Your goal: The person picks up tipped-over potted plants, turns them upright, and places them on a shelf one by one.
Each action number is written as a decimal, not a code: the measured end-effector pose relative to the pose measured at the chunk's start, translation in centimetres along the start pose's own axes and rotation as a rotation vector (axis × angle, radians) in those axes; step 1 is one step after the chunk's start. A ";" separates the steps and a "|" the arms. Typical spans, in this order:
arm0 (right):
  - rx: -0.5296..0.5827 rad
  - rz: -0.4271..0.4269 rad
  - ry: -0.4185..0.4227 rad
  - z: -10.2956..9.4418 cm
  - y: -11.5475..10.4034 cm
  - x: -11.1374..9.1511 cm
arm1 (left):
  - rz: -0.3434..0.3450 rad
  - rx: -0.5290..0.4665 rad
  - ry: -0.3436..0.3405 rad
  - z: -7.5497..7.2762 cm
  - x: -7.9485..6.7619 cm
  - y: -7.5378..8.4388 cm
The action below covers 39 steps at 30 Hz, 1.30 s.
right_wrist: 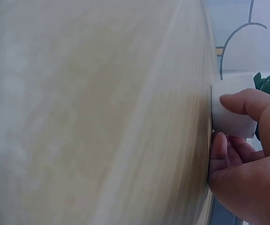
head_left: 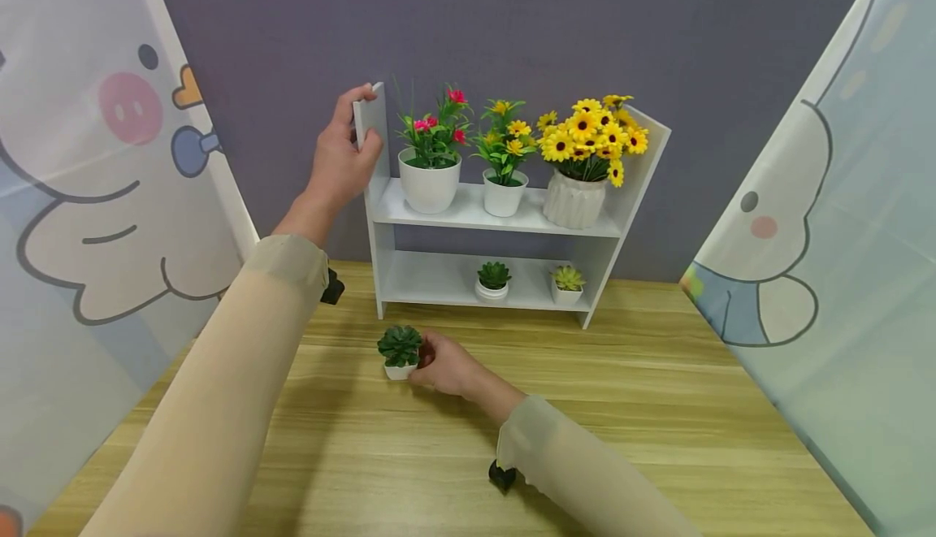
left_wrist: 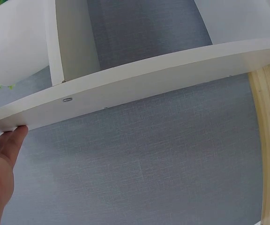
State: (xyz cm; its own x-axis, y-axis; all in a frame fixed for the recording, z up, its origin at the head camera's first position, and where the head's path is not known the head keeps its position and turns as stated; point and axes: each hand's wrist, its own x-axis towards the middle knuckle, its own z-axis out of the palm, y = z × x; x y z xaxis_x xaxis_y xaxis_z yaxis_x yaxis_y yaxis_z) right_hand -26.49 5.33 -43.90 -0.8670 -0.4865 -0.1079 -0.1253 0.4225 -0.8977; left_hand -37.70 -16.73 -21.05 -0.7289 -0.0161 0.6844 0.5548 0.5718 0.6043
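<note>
My left hand point(head_left: 345, 151) grips the upper left side panel point(head_left: 371, 119) of a white two-tier shelf point(head_left: 497, 224). In the left wrist view, fingertips of that hand point(left_wrist: 1, 168) touch the panel's outer face. Down on the table in front of the shelf, a dark green succulent point(head_left: 400, 345) stands in a small white pot point(head_left: 400, 372). My right hand point(head_left: 449, 366) holds this pot from its right side. The right wrist view has the thumb against the white pot point(right_wrist: 233, 105), with the other fingers curled low beside it.
On the upper tier stand a pink-flowered plant point(head_left: 431, 179), a small yellow-flowered plant point(head_left: 504, 194) and a pot of sunflowers point(head_left: 578, 200). Two small succulents, one dark point(head_left: 493, 281) and one light green point(head_left: 566, 283), sit below. Cartoon-print curtains point(head_left: 110, 220) flank the wooden table point(head_left: 658, 374).
</note>
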 end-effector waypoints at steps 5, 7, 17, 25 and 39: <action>0.014 0.008 0.011 0.0 -0.1 0.0 | -0.003 -0.004 -0.006 -0.1 0.0 0.1; 0.018 -0.001 0.021 0.0 -0.1 -0.1 | -0.004 -0.002 -0.007 -0.1 0.0 0.1; 0.005 -0.013 0.040 0.1 -0.1 -0.1 | -0.003 -0.001 -0.007 -0.1 0.0 0.0; 0.038 -0.048 0.080 -0.7 -0.6 0.3 | -0.007 -0.007 -0.012 -0.1 0.0 0.1; 0.133 -0.134 0.206 -2.0 -1.2 2.0 | -0.010 -0.017 -0.015 -0.1 0.0 0.0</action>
State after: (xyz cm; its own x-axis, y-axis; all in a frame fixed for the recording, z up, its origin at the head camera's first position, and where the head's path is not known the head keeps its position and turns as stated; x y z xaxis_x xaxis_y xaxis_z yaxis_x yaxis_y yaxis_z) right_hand -29.03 5.33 -42.18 -0.9285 -0.3596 0.0925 -0.1930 0.2545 -0.9476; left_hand -37.67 -16.81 -20.99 -0.7405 -0.0092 0.6720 0.5541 0.5575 0.6182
